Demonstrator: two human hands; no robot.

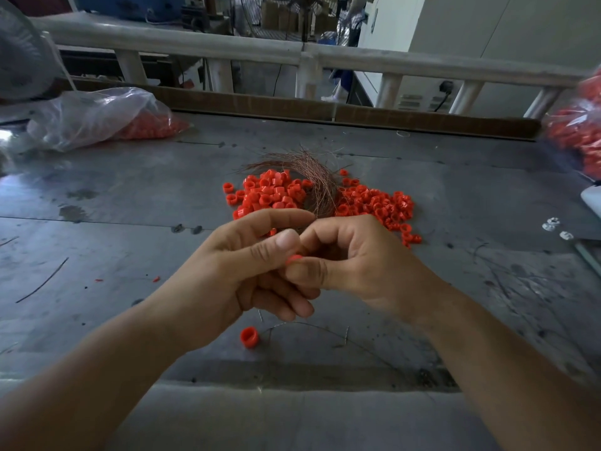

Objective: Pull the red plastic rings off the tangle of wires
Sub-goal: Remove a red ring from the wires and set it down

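Both hands (292, 265) pinch one red ring (293, 258); plastic bag (97, 115) holds red rings.

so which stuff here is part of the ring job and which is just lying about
Job: left hand, right hand, red ring pinched between them, wire tangle, ring pile.
Lying about: plastic bag, loose ring, white clips.

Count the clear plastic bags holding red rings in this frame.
2. One bag lies on the far left of the metal table; the other bag sits at the right edge, partly cut off by the frame. More may lie out of view.
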